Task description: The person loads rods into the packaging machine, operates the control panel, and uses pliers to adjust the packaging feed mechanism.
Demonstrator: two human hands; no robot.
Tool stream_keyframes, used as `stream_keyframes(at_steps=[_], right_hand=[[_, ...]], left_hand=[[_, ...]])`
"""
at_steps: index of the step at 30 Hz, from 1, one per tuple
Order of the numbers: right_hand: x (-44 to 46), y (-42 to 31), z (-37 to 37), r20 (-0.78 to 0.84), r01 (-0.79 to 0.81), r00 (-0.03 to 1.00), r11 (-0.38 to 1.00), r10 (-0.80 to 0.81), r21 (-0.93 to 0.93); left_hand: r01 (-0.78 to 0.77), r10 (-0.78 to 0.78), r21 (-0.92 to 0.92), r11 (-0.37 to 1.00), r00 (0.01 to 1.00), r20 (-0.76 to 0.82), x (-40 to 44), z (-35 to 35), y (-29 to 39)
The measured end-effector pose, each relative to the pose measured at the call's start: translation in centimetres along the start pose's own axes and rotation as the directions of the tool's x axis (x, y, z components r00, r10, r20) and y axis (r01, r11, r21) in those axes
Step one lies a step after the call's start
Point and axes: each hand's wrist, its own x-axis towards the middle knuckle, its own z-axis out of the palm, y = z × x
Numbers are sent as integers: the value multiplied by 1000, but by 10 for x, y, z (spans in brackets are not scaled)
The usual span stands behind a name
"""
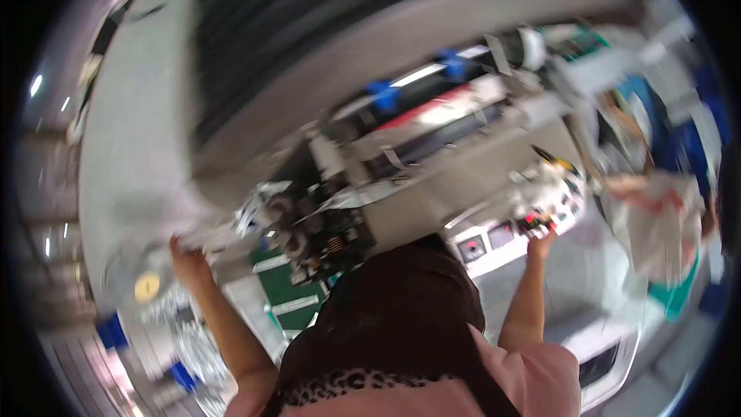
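Note:
My left hand is stretched out at the left, beside the grey machine housing and close to some clear, shiny material. Blur hides its fingers and anything in them. On the right, my right hand touches or lies right at a lit white control panel, near a small display with red digits. Its fingertips are too smeared to read. Between my arms, a dark mechanical assembly with rollers and metal parts sits at the machine's front.
A large grey machine with blue knobs spans the top. Green boards lie left of my body. At the right, another person's clothed body is close by. Clear wrapping is at lower left.

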Motion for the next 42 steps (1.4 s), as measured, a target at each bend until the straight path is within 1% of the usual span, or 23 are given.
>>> stream_keyframes(at_steps=[1, 2, 3, 4, 6, 10, 12, 14, 16, 17, 20, 21, 24, 25, 26, 28, 32, 35, 37, 38, 40, 41, 42], right_hand=[[10, 22, 9, 71, -43, 997, 972, 27, 231], [6, -7, 4, 24, -13, 1000, 995, 15, -97], [11, 7, 9, -5, -6, 1000, 947, 5, -320], [10, -6, 8, 17, -143, 987, 928, 159, -344], [13, -5, 5, 30, -222, 969, 925, 243, -309], [11, -7, -25, 249, -239, 943, 970, 220, 46], [-21, -59, -38, 165, -188, 970, 981, 177, 56], [9, 9, -26, 274, -297, 908, 948, 317, -113], [-51, -66, -21, 376, -495, 822, 864, 429, 96], [-74, -83, -12, 465, -441, 810, 894, 357, 82], [-141, -133, 23, 676, -259, 726, 961, 125, 100], [-161, -147, 35, 727, -202, 680, 977, 93, 64], [-234, -216, 65, 830, -23, 553, 997, 74, -73], [-248, -211, 77, 873, 15, 487, 1000, -5, -2], [-265, -218, 83, 893, 6, 451, 1000, 11, -15], [-270, -209, 98, 928, 333, 328, 941, -175, 60], [-294, -244, 103, 938, 412, 346, 903, -30, -123], [-333, -313, 112, 954, 388, 300, 916, -23, -100], [-353, -346, 124, 961, 417, 251, 909, -119, 4], [-375, -374, 128, 957, 434, 234, 899, -172, 55], [-396, -404, 141, 954, 482, 177, 866, -244, 132], [-405, -418, 146, 956, 534, 145, 834, -256, 142], [-414, -430, 152, 959, 584, 109, 798, -263, 152]], left_hand=[[0, 1, 15, 1000, 999, -44, -8, 6, 2], [-107, 102, -47, 993, 990, -101, -17, 9, 0], [-107, 103, -37, 994, 990, -99, -20, 15, -1], [-84, 79, -66, 994, 995, -66, -19, 9, -5], [-83, 79, -74, 994, 995, -54, -10, 1, -19], [15, -38, -121, 993, 981, -188, -1, 15, -44], [93, -104, -97, 991, 988, -113, 4, 7, -51], [137, -157, -95, 986, 953, -260, 15, 1, -62], [212, -195, 38, 977, 946, -260, 19, -13, -65], [201, -189, 55, 978, 968, -167, 19, -19, -63], [229, -219, 129, 965, 972, -90, 43, -67, -70], [218, -197, 180, 959, 972, -129, 50, -79, -68], [151, -95, 140, 979, 935, -342, 73, -148, -68], [130, -63, 157, 979, 926, -373, 77, -179, -65], [150, -82, 128, 980, 901, -426, 81, -213, -66], [185, -160, -14, 983, 806, -570, 77, -266, -61], [59, -189, -201, 978, 663, -725, 66, -342, -68], [82, -160, -143, 986, 682, -714, 78, -342, -69], [30, -42, -30, 999, 725, -687, 101, -327, -71], [41, -63, -49, 998, 740, -669, 117, -324, -78], [-67, 171, 192, 979, 783, -597, 156, -313, -91], [-54, 145, 170, 984, 797, -587, 175, -309, -98], [9, 250, 444, 896, 817, -520, 193, -307, -104]])
